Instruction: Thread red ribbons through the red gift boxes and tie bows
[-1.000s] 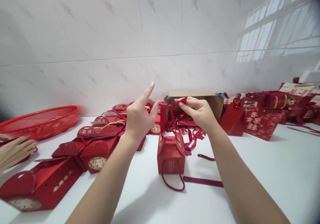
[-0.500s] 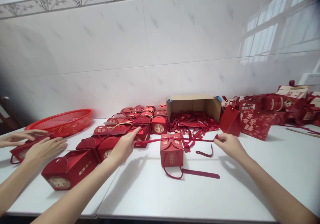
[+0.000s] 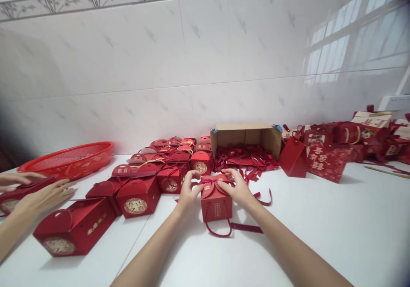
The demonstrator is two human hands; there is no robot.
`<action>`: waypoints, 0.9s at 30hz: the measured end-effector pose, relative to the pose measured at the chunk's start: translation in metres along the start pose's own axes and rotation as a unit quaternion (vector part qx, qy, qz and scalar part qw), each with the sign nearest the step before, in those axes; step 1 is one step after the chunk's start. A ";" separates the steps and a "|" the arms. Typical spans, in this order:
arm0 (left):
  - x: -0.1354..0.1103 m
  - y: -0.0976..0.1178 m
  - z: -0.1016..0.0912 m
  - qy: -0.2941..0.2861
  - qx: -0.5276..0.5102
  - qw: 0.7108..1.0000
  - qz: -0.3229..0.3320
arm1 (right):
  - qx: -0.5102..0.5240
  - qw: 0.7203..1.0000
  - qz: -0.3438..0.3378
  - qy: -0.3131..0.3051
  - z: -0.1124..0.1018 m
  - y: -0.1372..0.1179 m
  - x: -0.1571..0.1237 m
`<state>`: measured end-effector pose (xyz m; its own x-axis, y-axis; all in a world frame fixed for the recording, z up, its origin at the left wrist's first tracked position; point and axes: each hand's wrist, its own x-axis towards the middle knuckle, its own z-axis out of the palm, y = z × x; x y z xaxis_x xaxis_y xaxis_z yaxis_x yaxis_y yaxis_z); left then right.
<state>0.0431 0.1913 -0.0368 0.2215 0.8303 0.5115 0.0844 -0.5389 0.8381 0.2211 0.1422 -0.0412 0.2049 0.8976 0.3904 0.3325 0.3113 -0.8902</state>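
Note:
A small red gift box stands upright in front of me, its petal-shaped flaps folded together on top. A thin dark red ribbon lies tied across the flaps. My left hand is closed on the box's upper left edge, thumb over the top. Gripping the upper right edge in the same way is my right hand. The fingertips behind the box are partly hidden. A twisted red cord handle droops from the front. Beside it lies a flat dark red strip, partly covered by my right forearm.
Behind the box, an open cardboard carton spills red ribbons. Several finished red boxes stand to the left, near a red plastic basket. Another person's hand rests by a box at far left. Red paper bags stand at right.
Both my hands have come inward from the stretched-out ribbon ends to the top of the box. The view has shifted slightly, and the other person's hands stay at the far left.

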 end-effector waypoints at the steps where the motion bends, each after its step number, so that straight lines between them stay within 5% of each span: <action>1: -0.003 -0.003 0.002 0.014 -0.025 1.000 -0.012 | 0.011 1.000 0.004 0.001 0.002 0.003 -0.001; 5: -0.014 -0.008 0.005 0.026 -0.076 0.994 -0.070 | 0.058 0.998 0.035 -0.009 0.003 0.007 -0.006; 13: -0.009 0.007 -0.003 -0.058 -0.079 0.975 -0.197 | 0.066 0.994 0.087 0.008 0.005 0.003 -0.011; 17: -0.008 0.018 -0.007 -0.092 -0.062 0.972 -0.207 | 0.052 0.993 0.103 0.028 -0.001 0.004 -0.010; 27: -0.004 0.011 -0.017 -0.090 0.006 0.981 -0.172 | -0.097 0.994 0.002 0.047 -0.013 0.000 -0.015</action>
<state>0.0262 0.1847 -0.0263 0.3449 0.9256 0.1558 0.1960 -0.2334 0.9524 0.2298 0.1244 -0.0436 0.2882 0.8633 0.4143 0.5005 0.2330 -0.8338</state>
